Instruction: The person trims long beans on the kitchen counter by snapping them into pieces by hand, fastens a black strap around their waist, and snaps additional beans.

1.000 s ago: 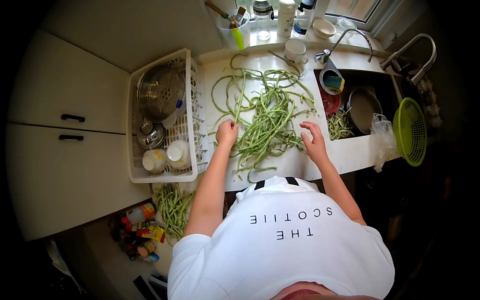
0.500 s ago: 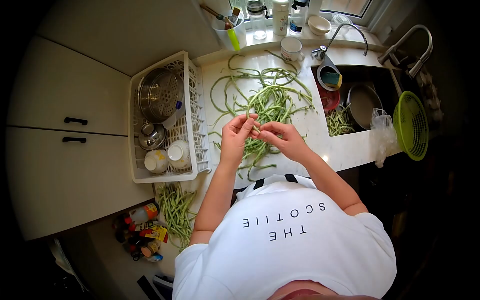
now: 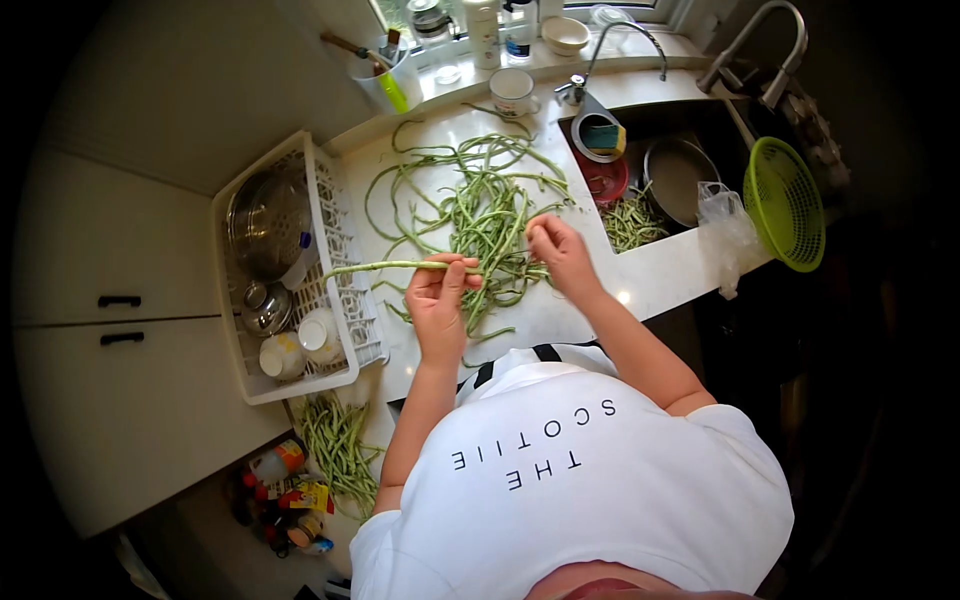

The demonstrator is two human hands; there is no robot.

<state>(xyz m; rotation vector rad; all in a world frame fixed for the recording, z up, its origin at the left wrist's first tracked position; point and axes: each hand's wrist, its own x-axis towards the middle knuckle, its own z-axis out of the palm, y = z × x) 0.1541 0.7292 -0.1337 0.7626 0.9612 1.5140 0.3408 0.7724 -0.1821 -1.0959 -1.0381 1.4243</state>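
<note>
Head view, down over a pale counter; holds one long green bean in the left hand, pinched near its right end between thumb and fingers and stretched leftward across the right edge of the white rack; curls in the fingers of the right hand, apart from the left one and at the right side of the bean pile; cannot tell whether clasping a scrap there or nothing; shows that tangled pile mid-counter, mostly beyond the hands, and a second bundle of beans at near left; in the rack, white bowls and metal cookware; to the right, a dark sink with bean pieces, a red bowl and a round pan; farther right, a plastic bag just beside a green basket; beyond the pile, a white mug
</note>
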